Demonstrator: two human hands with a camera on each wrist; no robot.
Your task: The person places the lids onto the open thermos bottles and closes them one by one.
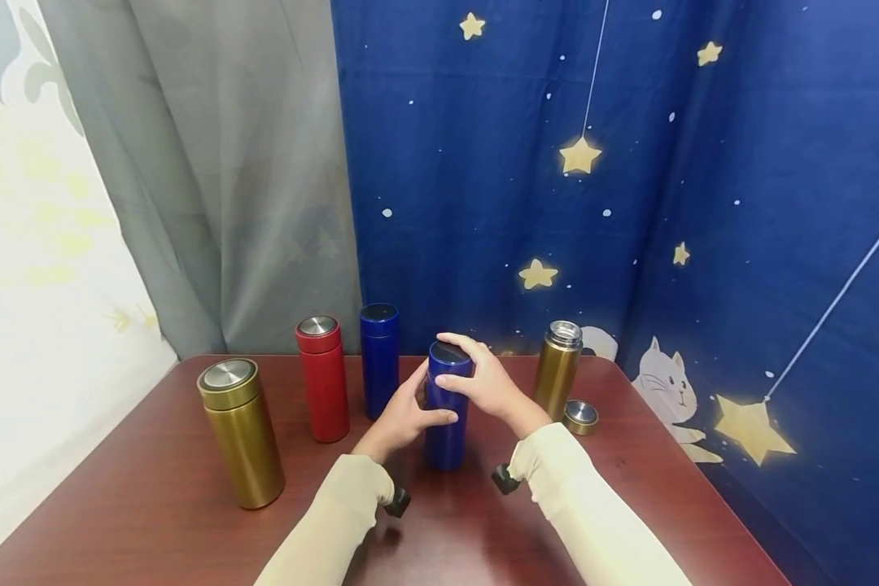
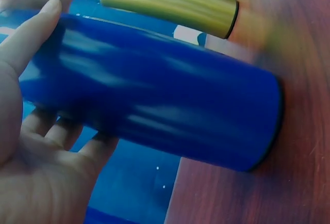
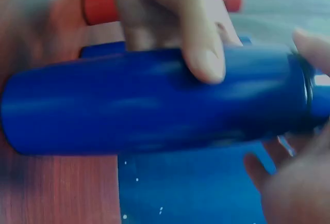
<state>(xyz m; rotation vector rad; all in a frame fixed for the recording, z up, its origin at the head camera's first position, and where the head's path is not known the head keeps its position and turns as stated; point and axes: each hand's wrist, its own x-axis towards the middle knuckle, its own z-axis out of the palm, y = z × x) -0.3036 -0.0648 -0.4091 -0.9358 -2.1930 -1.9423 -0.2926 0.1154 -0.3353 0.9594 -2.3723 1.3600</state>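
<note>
A blue thermos (image 1: pixel 445 435) with a dark top stands upright at the middle of the table, in front of me. My left hand (image 1: pixel 404 413) grips its body from the left, thumb across the near side, and in the left wrist view the fingers (image 2: pixel 98 149) curl behind it. At the top, my right hand (image 1: pixel 489 382) holds the lid (image 1: pixel 450 353) with thumb and fingers around its rim. The right wrist view shows a seam between the lid and the blue body (image 3: pixel 154 102); whether the lid is loose I cannot tell.
Left of my hands stand a gold thermos (image 1: pixel 245 448), a red thermos (image 1: pixel 324 391) and a second blue thermos (image 1: pixel 381 358), all lidded. To the right, an uncapped gold thermos (image 1: pixel 557 370) stands beside its lid (image 1: pixel 581 417). Curtains (image 1: pixel 476 203) hang behind the table.
</note>
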